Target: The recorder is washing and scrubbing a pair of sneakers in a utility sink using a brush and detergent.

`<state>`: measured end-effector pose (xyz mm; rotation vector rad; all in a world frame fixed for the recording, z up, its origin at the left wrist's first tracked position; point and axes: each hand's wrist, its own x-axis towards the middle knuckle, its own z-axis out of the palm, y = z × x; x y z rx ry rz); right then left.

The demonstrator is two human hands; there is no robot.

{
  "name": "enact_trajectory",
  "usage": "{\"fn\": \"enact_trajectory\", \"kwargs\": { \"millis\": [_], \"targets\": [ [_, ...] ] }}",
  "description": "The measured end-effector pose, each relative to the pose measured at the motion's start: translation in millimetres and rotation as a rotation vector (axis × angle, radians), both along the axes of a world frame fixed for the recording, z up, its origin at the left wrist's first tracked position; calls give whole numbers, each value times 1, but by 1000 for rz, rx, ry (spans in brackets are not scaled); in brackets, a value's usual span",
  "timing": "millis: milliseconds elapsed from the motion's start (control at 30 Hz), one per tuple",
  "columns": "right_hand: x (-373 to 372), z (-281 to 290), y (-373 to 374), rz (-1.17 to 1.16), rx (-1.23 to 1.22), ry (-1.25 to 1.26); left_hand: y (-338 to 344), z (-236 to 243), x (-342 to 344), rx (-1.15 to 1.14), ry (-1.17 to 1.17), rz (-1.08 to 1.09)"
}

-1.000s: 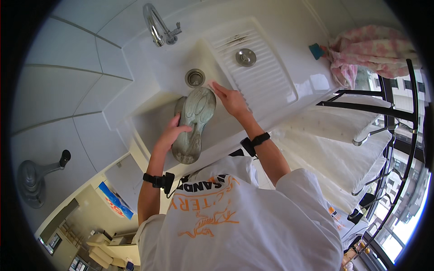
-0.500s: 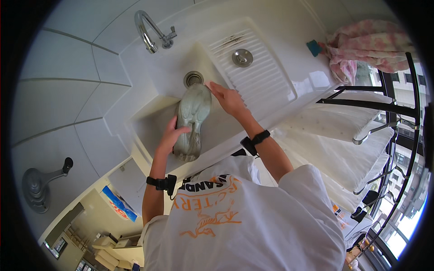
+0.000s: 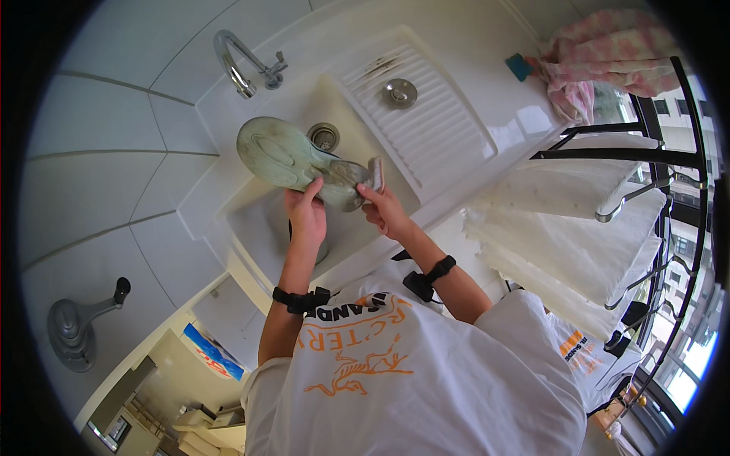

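Note:
A shoe hangs over the white laundry sink, its pale green-grey sole turned up. The toe end points to the far left and the darker, dirty heel lies to the right. My left hand grips the shoe by its middle, thumb on the sole. By the heel, my right hand is closed around a small pale pink brush, with the thumb touching the heel edge. Most of the brush is hidden by the fingers and shoe.
A chrome faucet stands behind the sink, near the drain. On the ribbed washboard lies a round metal stopper. A pink-white cloth, a teal sponge and a rack with white cloths are at right.
The shoe has been lifted and turned, its toe swinging left from the drain. My left hand has shifted its hold, and my right hand has drawn nearer to the heel, the brush now showing.

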<state>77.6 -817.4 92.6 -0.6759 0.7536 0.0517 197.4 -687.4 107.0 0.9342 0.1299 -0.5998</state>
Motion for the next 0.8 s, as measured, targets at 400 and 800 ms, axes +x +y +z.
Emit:
{"fn": "enact_trajectory", "kwargs": {
  "millis": [400,800],
  "targets": [
    [37,-8,-3,-93,-72,4,35,6,2,86,-53,-9],
    [124,-15,-10,-162,-686,-144,69,4,39,136,-24,-202]
  ]
}}
